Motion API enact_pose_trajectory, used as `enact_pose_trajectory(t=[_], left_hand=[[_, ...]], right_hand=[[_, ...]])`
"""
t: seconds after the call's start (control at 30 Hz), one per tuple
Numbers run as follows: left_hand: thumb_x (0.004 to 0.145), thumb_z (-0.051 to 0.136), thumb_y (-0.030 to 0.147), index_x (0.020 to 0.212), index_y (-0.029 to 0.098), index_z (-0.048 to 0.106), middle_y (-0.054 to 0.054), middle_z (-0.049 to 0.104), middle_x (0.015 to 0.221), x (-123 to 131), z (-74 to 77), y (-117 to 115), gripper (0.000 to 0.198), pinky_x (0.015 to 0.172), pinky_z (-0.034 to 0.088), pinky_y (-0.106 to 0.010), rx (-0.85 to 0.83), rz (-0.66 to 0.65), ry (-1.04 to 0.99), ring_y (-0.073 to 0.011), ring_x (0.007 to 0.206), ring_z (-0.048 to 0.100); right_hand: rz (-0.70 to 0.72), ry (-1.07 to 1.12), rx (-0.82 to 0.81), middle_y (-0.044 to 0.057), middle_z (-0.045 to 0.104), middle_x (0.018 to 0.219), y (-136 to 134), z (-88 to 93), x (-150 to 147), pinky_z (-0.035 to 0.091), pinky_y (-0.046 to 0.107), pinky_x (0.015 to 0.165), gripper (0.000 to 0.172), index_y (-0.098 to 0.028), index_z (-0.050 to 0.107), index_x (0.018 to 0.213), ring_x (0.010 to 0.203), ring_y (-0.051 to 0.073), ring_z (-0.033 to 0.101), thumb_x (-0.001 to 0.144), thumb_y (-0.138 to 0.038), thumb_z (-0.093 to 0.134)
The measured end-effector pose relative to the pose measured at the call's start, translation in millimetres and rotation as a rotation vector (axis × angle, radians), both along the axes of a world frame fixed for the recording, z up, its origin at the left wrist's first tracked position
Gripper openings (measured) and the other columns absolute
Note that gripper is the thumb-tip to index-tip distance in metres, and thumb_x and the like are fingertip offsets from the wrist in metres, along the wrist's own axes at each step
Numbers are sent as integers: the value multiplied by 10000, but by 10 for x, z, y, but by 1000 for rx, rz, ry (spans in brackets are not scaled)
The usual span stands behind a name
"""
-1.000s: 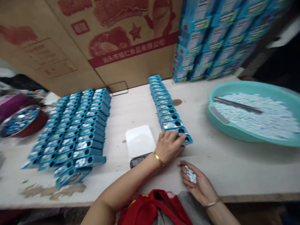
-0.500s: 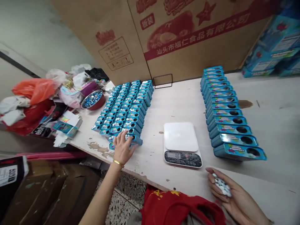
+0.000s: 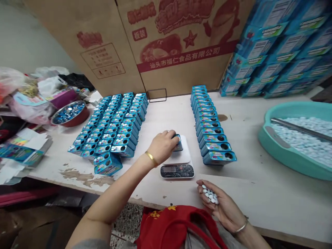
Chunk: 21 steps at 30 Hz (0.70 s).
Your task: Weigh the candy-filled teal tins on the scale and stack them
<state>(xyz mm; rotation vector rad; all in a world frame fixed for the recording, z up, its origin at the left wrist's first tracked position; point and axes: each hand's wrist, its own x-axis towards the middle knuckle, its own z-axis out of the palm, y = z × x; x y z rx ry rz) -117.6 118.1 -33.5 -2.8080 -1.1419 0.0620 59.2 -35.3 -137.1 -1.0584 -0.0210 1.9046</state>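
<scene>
Gripping a blue tin (image 3: 178,146) from above, the left hand (image 3: 163,146) has it on or just over the white scale (image 3: 185,155), whose display (image 3: 169,169) faces the near side, likely for easy reading; the right hand (image 3: 220,203) cups pale candies (image 3: 210,195) palm-up, seemingly against spilling.

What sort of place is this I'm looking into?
Probably a small candy-packing workshop: a teal basin of pale pieces, rows of blue containers and a digital scale share one worktable.

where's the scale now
The scale sits near the head view's centre, between the box block on the left and box row on the right, under the left hand.
</scene>
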Motion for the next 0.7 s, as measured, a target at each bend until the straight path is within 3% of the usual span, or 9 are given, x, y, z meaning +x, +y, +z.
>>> enact_pose_trajectory(t=[0.13, 0.27, 0.33, 0.4, 0.5, 0.57, 0.7], left_hand=[[874, 494, 271, 965, 176, 581, -76, 575, 1031, 203, -160, 184, 158, 692, 446, -327, -56, -5, 77, -223, 892, 553], [835, 565, 353, 1023, 163, 551, -108, 536, 1167, 137, -136, 131, 268, 826, 434, -370, -42, 11, -130, -245, 1014, 520], [843, 547, 394, 1067, 157, 528, -124, 515, 1198, 133, -126, -51, 327, 869, 418, -385, -15, 6, -303, -247, 1051, 499], [874, 494, 382, 1079, 160, 521, -106, 554, 1095, 191, -198, -321, 304, 825, 437, -349, -95, -61, -389, -214, 978, 524], [891, 459, 344, 1070, 169, 529, -77, 567, 973, 349, -478, -747, 260, 715, 461, -302, -289, -196, -320, -180, 847, 542], [901, 435, 297, 1033, 164, 544, -86, 559, 988, 449, -693, -943, 217, 696, 468, -302, -305, -199, -267, -183, 844, 544], [897, 426, 232, 964, 160, 559, -82, 548, 979, 538, -905, -1058, 165, 600, 459, -268, -325, -137, -229, -174, 793, 559]], right_hand=[[-33, 38, -66, 16, 608, 645, -13, 9, 61, 345, 143, 344, 145, -112, 684, 832, 437, 47, 448, 771, -236, 638], [-91, 116, -177, 73, 677, 707, 56, 57, 112, 478, 161, 451, 121, -96, 686, 829, 560, 103, 607, 798, -161, 589], [-106, 185, -180, 120, 707, 795, 114, 77, 110, 545, 205, 583, 149, -83, 686, 861, 691, 146, 670, 814, -144, 559], [-132, 272, -140, 123, 718, 852, 167, 79, 87, 562, 251, 698, 159, -90, 686, 877, 765, 162, 685, 822, -143, 548], [-151, 365, -108, 62, 728, 843, 216, 60, 30, 558, 289, 767, 163, -135, 688, 853, 757, 150, 686, 838, -162, 528], [-136, 386, -133, 53, 730, 886, 223, 51, -4, 551, 309, 798, 208, -154, 688, 891, 824, 160, 684, 857, -179, 485], [-106, 383, -190, 76, 709, 1033, 204, 58, -36, 522, 350, 870, 272, -164, 670, 1004, 1005, 192, 643, 854, -188, 446]])
